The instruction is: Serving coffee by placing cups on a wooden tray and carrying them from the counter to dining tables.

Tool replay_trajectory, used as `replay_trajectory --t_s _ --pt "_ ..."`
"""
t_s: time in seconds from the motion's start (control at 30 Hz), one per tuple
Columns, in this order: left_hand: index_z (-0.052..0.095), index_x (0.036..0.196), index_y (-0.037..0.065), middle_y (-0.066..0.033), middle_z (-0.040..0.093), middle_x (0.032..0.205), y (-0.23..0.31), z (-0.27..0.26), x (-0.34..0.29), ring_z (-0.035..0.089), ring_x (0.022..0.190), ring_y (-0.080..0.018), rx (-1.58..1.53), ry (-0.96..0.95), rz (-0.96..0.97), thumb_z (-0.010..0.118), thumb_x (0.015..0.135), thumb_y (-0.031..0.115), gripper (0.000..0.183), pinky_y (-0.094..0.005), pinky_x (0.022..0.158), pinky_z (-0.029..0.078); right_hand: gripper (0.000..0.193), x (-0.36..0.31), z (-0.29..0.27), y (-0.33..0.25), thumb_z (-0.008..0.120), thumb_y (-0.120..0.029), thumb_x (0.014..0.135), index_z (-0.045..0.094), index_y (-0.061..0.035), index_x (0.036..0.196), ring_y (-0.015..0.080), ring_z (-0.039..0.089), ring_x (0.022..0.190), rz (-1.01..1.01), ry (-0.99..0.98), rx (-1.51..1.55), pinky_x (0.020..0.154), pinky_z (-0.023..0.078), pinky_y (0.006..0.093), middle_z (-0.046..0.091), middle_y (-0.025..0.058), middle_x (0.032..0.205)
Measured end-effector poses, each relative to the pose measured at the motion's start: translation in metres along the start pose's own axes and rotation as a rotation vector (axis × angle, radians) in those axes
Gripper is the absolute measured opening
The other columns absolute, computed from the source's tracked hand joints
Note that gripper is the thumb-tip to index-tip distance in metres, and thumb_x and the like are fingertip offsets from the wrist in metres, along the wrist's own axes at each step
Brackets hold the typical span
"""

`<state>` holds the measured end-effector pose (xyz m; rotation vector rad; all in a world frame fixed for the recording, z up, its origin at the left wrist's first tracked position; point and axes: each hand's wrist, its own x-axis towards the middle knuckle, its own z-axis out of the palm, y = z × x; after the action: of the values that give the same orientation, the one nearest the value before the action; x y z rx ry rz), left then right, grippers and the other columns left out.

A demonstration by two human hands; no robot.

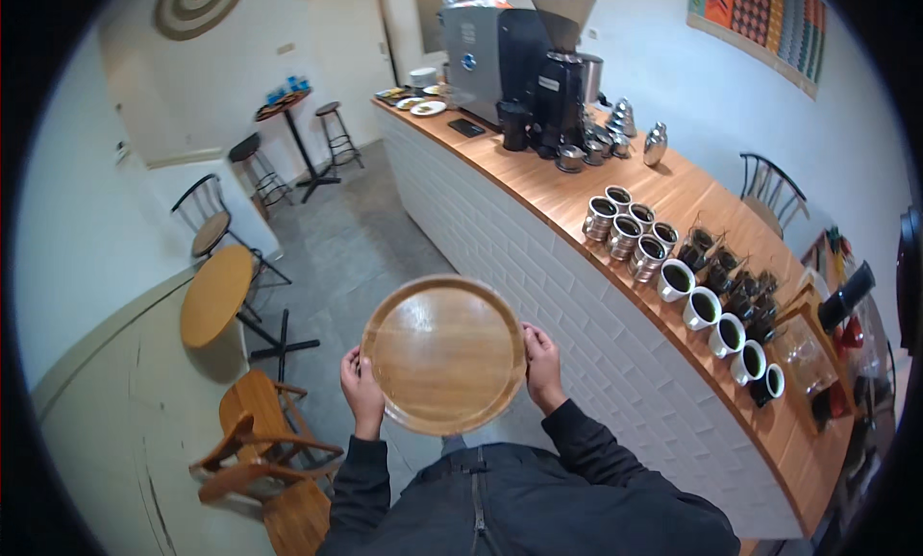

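A round wooden tray (444,354) with a raised rim is held level in front of my body, and nothing lies on it. My left hand (362,393) grips its left edge, thumb on the rim and fingers underneath. At the opposite edge my right hand (542,368) is closed on the rim. Right of the tray runs a curved wooden counter (538,189). Along its near edge stand several metal mugs (625,234) of dark drink, then a row of white cups (703,308), also filled with dark liquid.
A coffee grinder (558,85) and a grey machine (476,61) stand on the counter's far part, near plates (429,107). To my left are a round table (217,296) and wooden chairs (258,412). A high table (283,102) with stools stands at the back.
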<state>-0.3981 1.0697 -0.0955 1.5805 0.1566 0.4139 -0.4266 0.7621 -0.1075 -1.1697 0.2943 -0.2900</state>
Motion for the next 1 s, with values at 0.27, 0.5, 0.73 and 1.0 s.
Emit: replay_trajectory --t_s 0.27,0.5,0.73,1.0 --pt "0.052 0.125 -0.005 -0.0126 0.064 0.112 -0.010 0.152 0.212 0.062 0.098 -0.0168 -0.008 -0.352 0.039 0.049 0.102 0.009 0.027 -0.0320 0.088 0.051 0.044 0.098 0.031 -0.017 0.054 -0.020 0.103 0.050 -0.0025 0.143 0.0135 0.065 0.098 0.026 0.122 0.016 0.067 0.058 0.0286 0.064 0.0067 0.114" --pt "0.052 0.125 -0.006 -0.0117 0.064 0.113 -0.042 0.292 0.324 0.062 0.098 -0.0151 -0.063 -0.573 0.029 0.051 0.103 0.010 0.027 -0.0301 0.087 0.051 0.045 0.197 0.038 -0.021 0.060 -0.017 0.102 0.049 -0.0013 0.143 0.0161 0.066 0.101 -0.040 0.319 0.029 0.076 0.062 0.0313 0.060 0.0058 0.120" --pt "0.056 0.122 -0.006 -0.0104 0.066 0.109 -0.077 0.401 0.375 0.062 0.096 -0.0145 -0.089 -0.684 0.031 0.054 0.102 0.010 0.026 -0.0285 0.086 0.051 0.040 0.286 0.021 -0.018 0.055 -0.021 0.105 0.051 -0.0038 0.141 0.0062 0.062 0.082 -0.071 0.530 0.098 0.061 0.055 0.0225 0.063 -0.0010 0.101" --pt "0.046 0.141 -0.013 -0.0222 0.058 0.138 -0.059 0.453 0.398 0.057 0.127 -0.0245 0.032 -0.996 0.033 0.049 0.102 0.007 0.043 -0.0332 0.108 0.042 0.045 0.305 0.031 -0.021 0.055 -0.017 0.104 0.044 -0.0026 0.145 0.0123 0.067 0.095 -0.035 0.852 0.050 0.070 0.059 0.0296 0.067 0.0043 0.113"
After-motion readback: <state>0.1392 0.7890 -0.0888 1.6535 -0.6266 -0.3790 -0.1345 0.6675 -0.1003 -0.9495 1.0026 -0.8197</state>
